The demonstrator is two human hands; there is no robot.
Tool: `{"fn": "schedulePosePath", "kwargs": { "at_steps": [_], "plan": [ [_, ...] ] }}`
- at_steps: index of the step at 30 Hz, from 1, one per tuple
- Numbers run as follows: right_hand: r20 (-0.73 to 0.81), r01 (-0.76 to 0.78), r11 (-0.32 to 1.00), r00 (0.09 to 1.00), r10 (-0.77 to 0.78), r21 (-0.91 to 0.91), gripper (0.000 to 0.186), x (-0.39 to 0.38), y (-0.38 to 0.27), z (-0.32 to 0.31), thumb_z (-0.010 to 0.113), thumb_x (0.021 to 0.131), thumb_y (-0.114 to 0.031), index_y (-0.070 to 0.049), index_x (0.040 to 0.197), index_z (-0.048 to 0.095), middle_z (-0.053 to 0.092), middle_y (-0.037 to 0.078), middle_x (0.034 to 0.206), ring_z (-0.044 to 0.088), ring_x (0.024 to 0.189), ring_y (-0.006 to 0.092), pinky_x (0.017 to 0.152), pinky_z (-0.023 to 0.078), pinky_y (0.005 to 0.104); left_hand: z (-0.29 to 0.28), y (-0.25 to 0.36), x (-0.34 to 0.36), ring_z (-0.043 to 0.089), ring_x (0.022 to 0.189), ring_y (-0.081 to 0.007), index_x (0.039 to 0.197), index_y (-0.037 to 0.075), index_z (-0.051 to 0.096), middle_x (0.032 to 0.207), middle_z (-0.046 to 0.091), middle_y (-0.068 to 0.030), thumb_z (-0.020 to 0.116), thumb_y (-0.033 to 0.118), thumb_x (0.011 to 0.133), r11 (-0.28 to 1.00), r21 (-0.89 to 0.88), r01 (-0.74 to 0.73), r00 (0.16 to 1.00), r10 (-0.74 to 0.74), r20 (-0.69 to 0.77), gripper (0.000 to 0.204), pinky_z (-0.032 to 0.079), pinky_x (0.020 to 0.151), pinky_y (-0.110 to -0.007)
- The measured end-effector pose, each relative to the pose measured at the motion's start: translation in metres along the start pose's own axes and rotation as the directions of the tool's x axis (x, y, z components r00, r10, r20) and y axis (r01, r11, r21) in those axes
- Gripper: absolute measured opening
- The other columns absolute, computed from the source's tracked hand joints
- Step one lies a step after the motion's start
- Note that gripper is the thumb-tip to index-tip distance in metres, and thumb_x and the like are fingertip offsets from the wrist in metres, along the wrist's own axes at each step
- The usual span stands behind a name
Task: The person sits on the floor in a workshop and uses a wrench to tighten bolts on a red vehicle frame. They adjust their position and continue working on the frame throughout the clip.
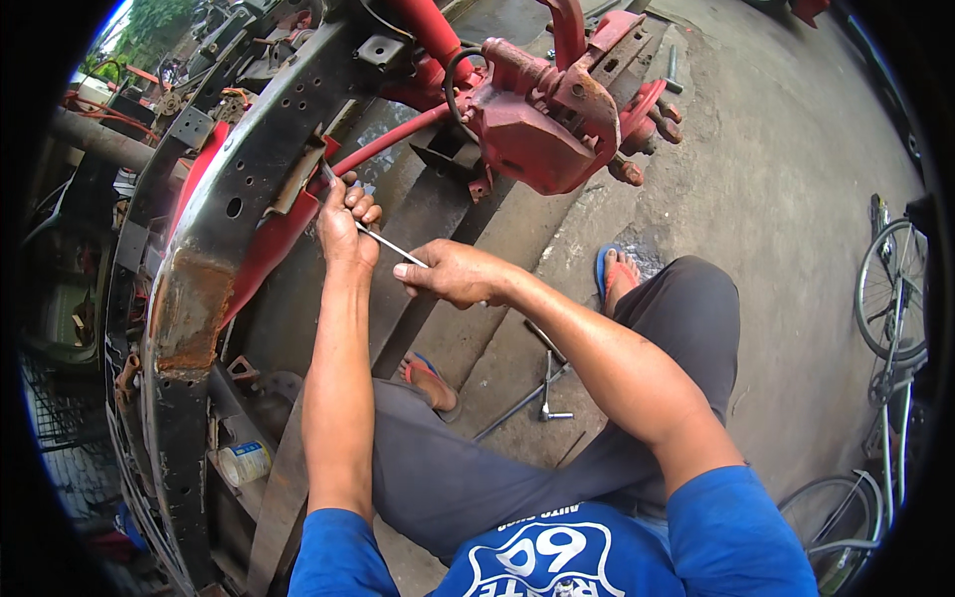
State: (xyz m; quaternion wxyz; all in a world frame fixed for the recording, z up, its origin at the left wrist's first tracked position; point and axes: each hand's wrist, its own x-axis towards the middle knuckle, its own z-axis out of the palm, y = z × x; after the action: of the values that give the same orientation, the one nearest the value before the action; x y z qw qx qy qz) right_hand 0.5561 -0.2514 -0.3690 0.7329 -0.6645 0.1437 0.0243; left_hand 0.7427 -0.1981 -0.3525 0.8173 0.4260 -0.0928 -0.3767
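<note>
Slim metal tool (392,245), probably a wrench, slants between the two hands, its far end up beside the black frame rail (274,129), close to the end of the red rod (393,139). The step in hand looks like working a fastener there, though I cannot tell whether the tool is seated on one. The next move seems to call for the left hand (348,221) to steady the upper end while the right hand (456,272) supplies the force. The left hand's fingers curl around the shaft, forearm nearly straight ahead; the right grasps the near end, thumb along it, arm reaching in diagonally.
</note>
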Motion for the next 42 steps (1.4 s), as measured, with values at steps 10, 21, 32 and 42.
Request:
{"fn": "schedulePosePath", "kwargs": {
  "at_steps": [10, 21, 32, 42],
  "plan": [
    [0.278, -0.032, 0.972, 0.96, -0.035, 0.235, 0.04, 0.006, 0.005, -0.047, 0.066, 0.094, -0.046, -0.007, 0.084, 0.062, 0.042, -0.006, 0.057, 0.036, 0.044, 0.0058, 0.041, 0.03, 0.0258, 0.015, -0.004, 0.006, 0.035, 0.053, -0.0056, 0.097, 0.006, 0.055, 0.066, 0.037, 0.0052, 0.044, 0.029, 0.108, 0.999, -0.038, -0.025, 1.0, 0.025, 0.002, 0.028, 0.033, 0.05, -0.024],
    [0.321, -0.244, 0.795, 0.945, 0.066, 0.555, 0.047, 0.0, 0.001, 0.007, 0.051, 0.102, -0.051, -0.012, 0.075, 0.047, 0.031, -0.007, 0.053, 0.021, 0.038, 0.004, 0.035, 0.018, 0.022, 0.004, 0.005, -0.007, 0.037, 0.056, -0.0065, 0.1, 0.009, 0.055, 0.07, 0.04, 0.0042, 0.047, 0.032, 0.106, 0.999, -0.022, 0.039, 0.999, -0.038, 0.035, 0.025, 0.035, 0.052, -0.025],
    [-0.253, -0.008, 0.921, 0.961, 0.116, 0.39, 0.046, 0.031, -0.006, 0.12, 0.05, 0.104, -0.043, -0.008, 0.073, 0.053, 0.047, -0.002, 0.059, 0.04, 0.045, 0.0083, 0.041, 0.032, 0.0258, -0.024, 0.045, -0.036, 0.063, 0.072, -0.0151, 0.112, 0.005, 0.061, 0.082, 0.063, -0.0034, 0.051, 0.043, 0.103, 0.931, 0.311, 0.193, 0.98, -0.167, -0.111, 0.04, 0.055, 0.064, -0.03],
    [-0.383, 0.151, 0.981, 0.919, -0.095, 0.118, 0.048, 0.059, 0.004, 0.148, 0.046, 0.105, -0.039, -0.002, 0.075, 0.055, 0.052, 0.005, 0.062, 0.05, 0.058, 0.0159, 0.059, 0.043, 0.0354, -0.039, 0.075, -0.005, 0.042, 0.054, -0.0002, 0.122, -0.003, 0.056, 0.071, 0.046, 0.0072, 0.054, 0.032, 0.104, 0.918, 0.324, 0.23, 0.939, -0.296, 0.173, 0.039, 0.037, 0.048, -0.017]
  ]
}}
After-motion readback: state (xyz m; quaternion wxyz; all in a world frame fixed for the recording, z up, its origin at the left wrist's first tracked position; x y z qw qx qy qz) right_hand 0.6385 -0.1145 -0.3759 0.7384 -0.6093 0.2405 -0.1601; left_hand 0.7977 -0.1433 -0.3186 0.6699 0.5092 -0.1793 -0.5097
